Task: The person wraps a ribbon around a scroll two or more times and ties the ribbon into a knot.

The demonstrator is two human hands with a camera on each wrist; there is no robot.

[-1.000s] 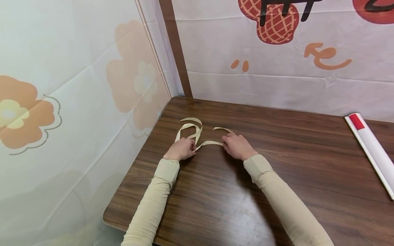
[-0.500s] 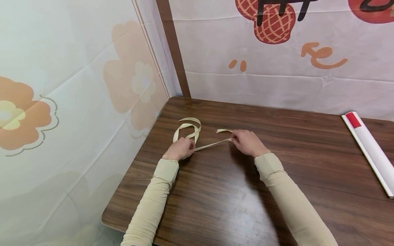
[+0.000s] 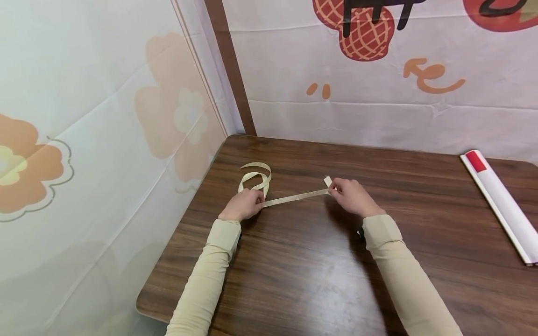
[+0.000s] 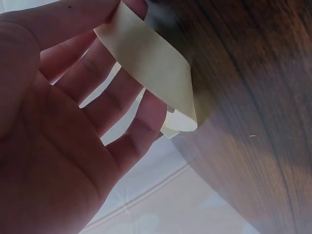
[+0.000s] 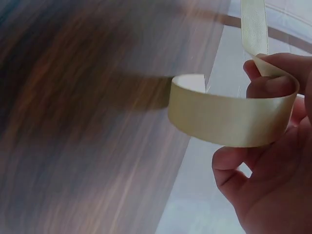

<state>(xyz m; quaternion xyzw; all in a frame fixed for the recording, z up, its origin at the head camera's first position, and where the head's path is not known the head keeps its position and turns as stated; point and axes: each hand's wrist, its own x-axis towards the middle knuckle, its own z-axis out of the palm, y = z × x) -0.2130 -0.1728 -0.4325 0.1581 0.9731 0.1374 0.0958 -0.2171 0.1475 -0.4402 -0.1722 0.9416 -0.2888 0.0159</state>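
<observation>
A cream ribbon (image 3: 296, 197) runs nearly straight between my two hands above the brown table (image 3: 277, 280). My left hand (image 3: 242, 204) pinches it between thumb and index finger, and the rest of the ribbon lies in loose loops just beyond that hand. In the left wrist view the ribbon (image 4: 151, 58) passes across the other, loosely bent fingers. My right hand (image 3: 355, 197) pinches the ribbon near its other end. A short free tail curls out past those fingers, and the right wrist view shows this ribbon (image 5: 229, 119) bowed in a wide arc with its cut end raised.
At the table's right side lies a long white roll (image 3: 500, 205) with a red patch. A flower-printed sheet (image 3: 105, 140) hangs along the left edge. Another printed sheet (image 3: 357, 116) hangs behind the table.
My right hand has moved right, drawing the ribbon between the hands from slack to nearly straight. The left hand has stayed nearly in place. The view has shifted slightly.
</observation>
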